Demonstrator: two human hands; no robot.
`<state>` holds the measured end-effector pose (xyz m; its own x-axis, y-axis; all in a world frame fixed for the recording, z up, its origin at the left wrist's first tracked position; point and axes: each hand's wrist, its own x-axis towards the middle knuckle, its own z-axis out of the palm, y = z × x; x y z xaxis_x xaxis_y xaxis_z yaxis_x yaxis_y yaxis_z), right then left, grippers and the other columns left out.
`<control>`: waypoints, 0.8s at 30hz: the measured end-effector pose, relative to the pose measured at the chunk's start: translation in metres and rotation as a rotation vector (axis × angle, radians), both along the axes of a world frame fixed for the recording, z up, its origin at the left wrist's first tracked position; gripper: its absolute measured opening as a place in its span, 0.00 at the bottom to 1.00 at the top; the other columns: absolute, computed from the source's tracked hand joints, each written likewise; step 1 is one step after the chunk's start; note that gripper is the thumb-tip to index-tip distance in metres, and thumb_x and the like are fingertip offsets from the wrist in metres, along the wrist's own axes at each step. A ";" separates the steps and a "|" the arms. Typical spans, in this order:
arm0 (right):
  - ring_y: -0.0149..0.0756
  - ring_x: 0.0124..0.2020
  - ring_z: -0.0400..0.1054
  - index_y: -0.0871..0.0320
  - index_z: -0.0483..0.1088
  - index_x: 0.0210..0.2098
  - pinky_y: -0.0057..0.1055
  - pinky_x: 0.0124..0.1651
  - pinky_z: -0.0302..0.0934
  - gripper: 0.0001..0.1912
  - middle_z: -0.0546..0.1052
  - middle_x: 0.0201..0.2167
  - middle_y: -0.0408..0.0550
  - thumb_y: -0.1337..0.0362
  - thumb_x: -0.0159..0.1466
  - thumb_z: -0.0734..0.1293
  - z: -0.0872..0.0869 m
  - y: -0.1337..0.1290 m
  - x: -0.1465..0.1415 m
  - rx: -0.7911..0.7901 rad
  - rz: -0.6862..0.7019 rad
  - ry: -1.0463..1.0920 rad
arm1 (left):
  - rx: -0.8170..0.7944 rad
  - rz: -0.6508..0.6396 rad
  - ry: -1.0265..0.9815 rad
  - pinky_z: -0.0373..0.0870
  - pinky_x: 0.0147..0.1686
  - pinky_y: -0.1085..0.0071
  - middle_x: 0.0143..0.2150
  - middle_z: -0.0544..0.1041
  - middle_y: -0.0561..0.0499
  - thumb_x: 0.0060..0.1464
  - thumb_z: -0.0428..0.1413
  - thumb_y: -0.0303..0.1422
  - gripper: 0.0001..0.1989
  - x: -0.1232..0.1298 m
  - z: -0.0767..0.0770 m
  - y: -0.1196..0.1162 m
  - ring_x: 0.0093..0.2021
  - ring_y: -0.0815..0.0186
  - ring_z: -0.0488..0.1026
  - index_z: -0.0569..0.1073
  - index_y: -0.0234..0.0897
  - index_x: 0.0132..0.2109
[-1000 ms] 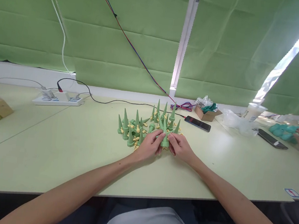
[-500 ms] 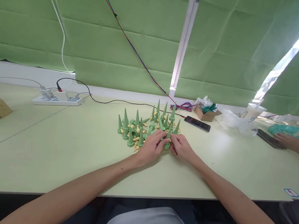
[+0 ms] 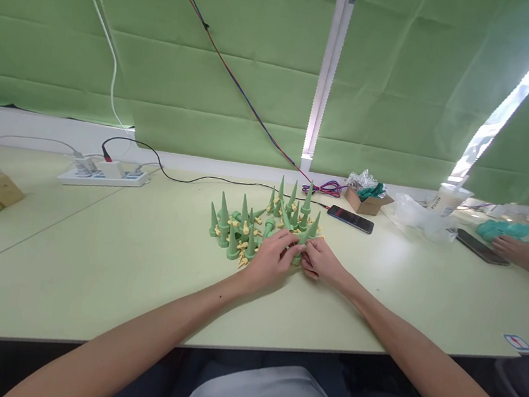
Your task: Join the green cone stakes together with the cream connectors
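Note:
At the near right side of a cluster of green plastic cones, my left hand is closed with its fingertips on a green cone. That cone leans a little to the right, and fingers cover part of its lower end. My right hand meets it from the other side, its fingers pinched together against the cone's lower part. Whatever sits inside that pinch is hidden. Around my hands stand several more green cones, a few lying on their sides. Small yellow pieces are scattered among them.
A phone on a black cable lies behind my right hand, near a small cardboard box. Farther right are a plastic cup, a second phone and another person's hand. A power strip lies back left.
The cone between my hands stood upright before and now tilts to the right. My right fingers have closed in nearer to my left. The camera view has shifted slightly.

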<state>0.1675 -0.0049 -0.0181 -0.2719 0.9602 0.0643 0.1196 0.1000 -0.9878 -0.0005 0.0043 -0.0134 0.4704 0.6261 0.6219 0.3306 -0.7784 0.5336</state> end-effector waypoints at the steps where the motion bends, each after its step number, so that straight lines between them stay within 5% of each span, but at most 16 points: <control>1: 0.24 0.07 0.47 0.52 0.49 0.16 0.24 0.11 0.42 0.25 0.54 0.08 0.35 0.55 0.65 0.60 0.000 0.000 -0.001 0.002 -0.018 -0.006 | -0.024 0.012 -0.020 0.62 0.34 0.70 0.32 0.69 0.51 0.67 0.48 0.34 0.11 0.001 0.001 0.000 0.33 0.67 0.65 0.70 0.37 0.36; 9: 0.26 0.10 0.50 0.52 0.50 0.16 0.28 0.16 0.46 0.28 0.54 0.08 0.37 0.50 0.70 0.55 -0.001 -0.003 -0.004 0.167 -0.130 -0.164 | -0.566 -0.091 -0.176 0.57 0.16 0.73 0.21 0.63 0.59 0.65 0.49 0.47 0.17 0.003 0.005 -0.005 0.15 0.71 0.65 0.65 0.39 0.35; 16: 0.29 0.18 0.51 0.53 0.50 0.18 0.31 0.25 0.49 0.27 0.57 0.12 0.39 0.49 0.71 0.53 -0.004 -0.002 -0.003 0.459 -0.301 -0.353 | -0.879 -0.243 -0.373 0.60 0.11 0.74 0.17 0.66 0.59 0.57 0.57 0.54 0.23 0.008 0.004 0.002 0.12 0.69 0.66 0.65 0.38 0.35; 24: 0.29 0.21 0.49 0.54 0.51 0.22 0.30 0.28 0.48 0.25 0.56 0.16 0.38 0.49 0.72 0.53 -0.001 -0.003 -0.002 0.555 -0.293 -0.393 | -0.920 -0.246 -0.391 0.62 0.12 0.75 0.16 0.68 0.57 0.58 0.57 0.54 0.23 0.007 0.004 0.008 0.13 0.69 0.67 0.68 0.37 0.37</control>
